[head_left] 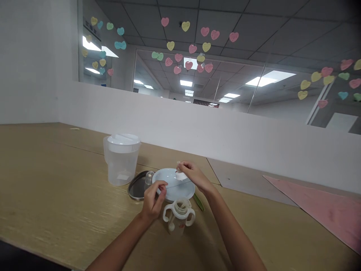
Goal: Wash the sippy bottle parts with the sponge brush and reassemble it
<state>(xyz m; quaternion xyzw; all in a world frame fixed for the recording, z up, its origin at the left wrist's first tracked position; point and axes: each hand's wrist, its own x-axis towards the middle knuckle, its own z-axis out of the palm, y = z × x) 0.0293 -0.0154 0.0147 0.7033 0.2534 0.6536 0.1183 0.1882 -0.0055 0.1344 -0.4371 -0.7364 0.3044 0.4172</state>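
Note:
A white plate [169, 174] lies on the table. Over its right part, my right hand [193, 174] pinches a white bottle collar with a clear nipple [181, 175]. At the plate's left edge my left hand [154, 197] is closed, thumb and fingers close together; what they hold, if anything, is too small to make out. Nearest to me stands an open baby bottle [181, 214] with two white handles, upright in front of the plate. A clear dome cap [149, 177] is by a dark round tray [137, 187] left of the plate.
A lidded translucent pitcher [122, 165] stands at the back left on the brown table [70, 188]. A green utensil [199, 202] lies right of the plate. Pink cloth [324, 207] covers the right side. A white low wall [175, 128] with glass above borders the table.

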